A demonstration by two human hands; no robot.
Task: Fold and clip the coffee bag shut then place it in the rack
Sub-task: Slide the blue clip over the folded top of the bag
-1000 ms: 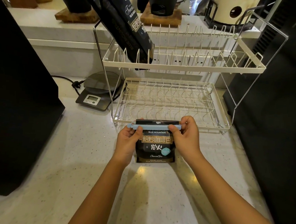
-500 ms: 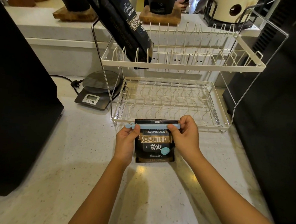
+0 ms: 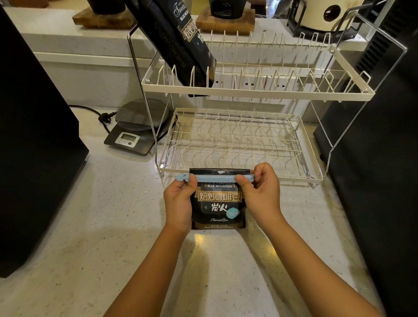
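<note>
A small black coffee bag (image 3: 218, 203) with gold lettering stands on the speckled counter just in front of the rack. A light blue clip (image 3: 214, 178) lies across its folded top. My left hand (image 3: 179, 202) pinches the clip's left end and the bag's left edge. My right hand (image 3: 262, 191) pinches the clip's right end. The cream two-tier wire rack (image 3: 257, 91) stands right behind the bag; its lower tier (image 3: 236, 140) holds nothing.
A larger black coffee bag (image 3: 177, 34) leans in the upper tier's left slots. A digital scale (image 3: 137, 128) with a cord sits left of the rack. Dark appliances (image 3: 24, 130) flank both sides. Wooden stands with dark vessels line the back ledge.
Both hands and the clipped bag stay almost where they were; the view has only shifted slightly.
</note>
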